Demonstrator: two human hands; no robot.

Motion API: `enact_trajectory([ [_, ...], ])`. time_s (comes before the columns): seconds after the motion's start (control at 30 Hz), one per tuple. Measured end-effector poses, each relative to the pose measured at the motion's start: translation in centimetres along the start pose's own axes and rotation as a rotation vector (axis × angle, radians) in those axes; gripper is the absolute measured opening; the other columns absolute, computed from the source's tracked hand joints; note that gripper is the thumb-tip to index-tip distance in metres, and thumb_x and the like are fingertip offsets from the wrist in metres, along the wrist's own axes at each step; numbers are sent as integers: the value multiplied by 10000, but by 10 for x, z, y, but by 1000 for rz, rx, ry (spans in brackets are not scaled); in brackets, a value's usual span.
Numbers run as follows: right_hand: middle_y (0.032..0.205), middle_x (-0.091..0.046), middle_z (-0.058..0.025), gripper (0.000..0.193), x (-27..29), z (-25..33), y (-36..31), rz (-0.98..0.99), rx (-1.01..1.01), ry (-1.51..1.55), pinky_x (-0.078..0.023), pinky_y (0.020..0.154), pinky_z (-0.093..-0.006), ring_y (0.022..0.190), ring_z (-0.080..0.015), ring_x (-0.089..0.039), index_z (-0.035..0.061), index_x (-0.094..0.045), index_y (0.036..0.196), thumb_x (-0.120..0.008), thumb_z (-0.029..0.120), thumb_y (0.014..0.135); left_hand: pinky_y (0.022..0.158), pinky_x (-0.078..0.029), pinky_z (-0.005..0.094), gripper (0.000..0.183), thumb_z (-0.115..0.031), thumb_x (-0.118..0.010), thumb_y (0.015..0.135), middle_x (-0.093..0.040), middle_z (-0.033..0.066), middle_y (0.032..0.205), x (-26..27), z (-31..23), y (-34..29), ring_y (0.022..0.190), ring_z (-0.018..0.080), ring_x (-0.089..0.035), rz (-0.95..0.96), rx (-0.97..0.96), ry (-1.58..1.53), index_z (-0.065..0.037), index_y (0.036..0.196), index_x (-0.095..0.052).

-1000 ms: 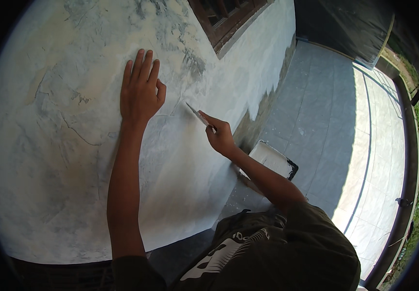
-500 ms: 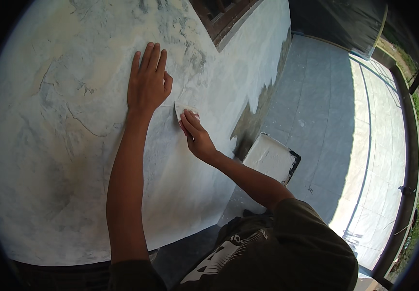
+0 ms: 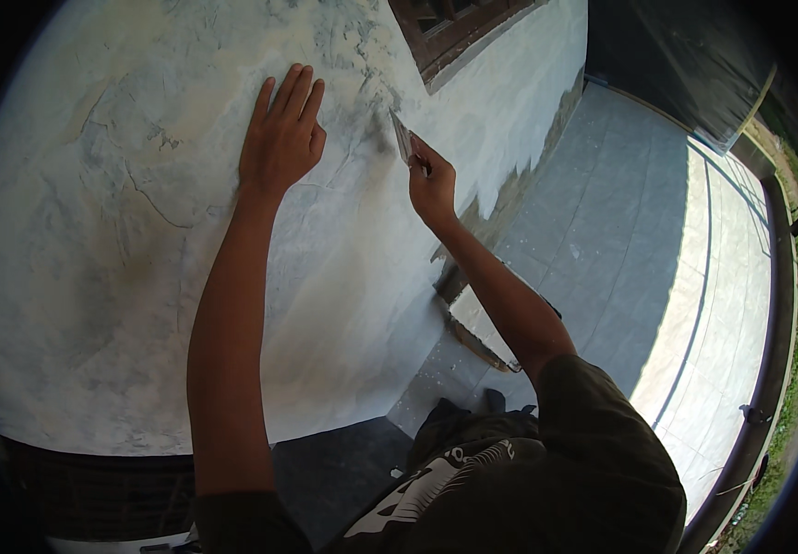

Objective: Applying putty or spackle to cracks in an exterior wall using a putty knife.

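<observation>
My left hand [image 3: 281, 152] lies flat on the pale, patchy wall [image 3: 334, 277], its fingers stretched upward and empty. To its right, my right hand [image 3: 434, 192] grips a putty knife [image 3: 402, 138]. The thin blade points up and to the left, close to the wall beside a dark, rough patch. From this angle the blade appears nearly edge-on, and whether its tip touches the wall is hard to tell. White and grey smears with fine cracks cover the wall's surface.
A shallow tray [image 3: 480, 346] with white material stands low by the wall's foot, partly behind my right forearm. Above is a brown window frame [image 3: 450, 51]. Grey floor tiles [image 3: 593, 222] stretch right into sunlight. A dark sheet [image 3: 685, 55] hangs at the far right.
My right hand has moved up and right along the wall with the putty knife, whose blade has turned edge-on. My left hand stays flat on the wall. The view has shifted slightly.
</observation>
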State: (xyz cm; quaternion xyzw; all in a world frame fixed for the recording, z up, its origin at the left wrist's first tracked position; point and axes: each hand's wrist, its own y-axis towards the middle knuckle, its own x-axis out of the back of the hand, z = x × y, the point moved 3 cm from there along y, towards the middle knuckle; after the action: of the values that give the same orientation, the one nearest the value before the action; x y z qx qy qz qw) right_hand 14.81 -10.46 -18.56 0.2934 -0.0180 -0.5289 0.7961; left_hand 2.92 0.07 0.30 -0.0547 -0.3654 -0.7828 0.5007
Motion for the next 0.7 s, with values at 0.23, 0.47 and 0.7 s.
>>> enact_trajectory([
  [0.23, 1160, -688, -190, 272, -25, 23, 91, -44, 395, -41, -530, 944, -375, 1087, -333, -667, 10, -698, 1125, -617, -48, 872, 1181, -287, 469, 505, -106, -542, 860, -476, 102, 1494, 0, -9, 11, 1427, 221, -398, -1, 5, -63, -51, 1361, -553],
  [0.47, 1230, -664, -166, 358, -32, 25, 10, 149, 534, -217, -508, 1012, -386, 1174, -323, -626, 35, -681, 1172, -636, -74, 835, 1180, -289, 474, 528, -112, -542, 844, -468, 107, 1495, 2, -4, 7, 1425, 224, -400, -3, 20, -55, -41, 1367, -541],
  [0.7, 1226, -676, -165, 463, -6, -14, -80, 665, 124, -68, -531, 933, -357, 1112, -293, -673, 49, -657, 1244, -529, -142, 842, 1181, -292, 472, 545, -120, -525, 836, -461, 116, 1499, 0, 1, 2, 1431, 228, -394, 2, 19, -34, -38, 1375, -533],
])
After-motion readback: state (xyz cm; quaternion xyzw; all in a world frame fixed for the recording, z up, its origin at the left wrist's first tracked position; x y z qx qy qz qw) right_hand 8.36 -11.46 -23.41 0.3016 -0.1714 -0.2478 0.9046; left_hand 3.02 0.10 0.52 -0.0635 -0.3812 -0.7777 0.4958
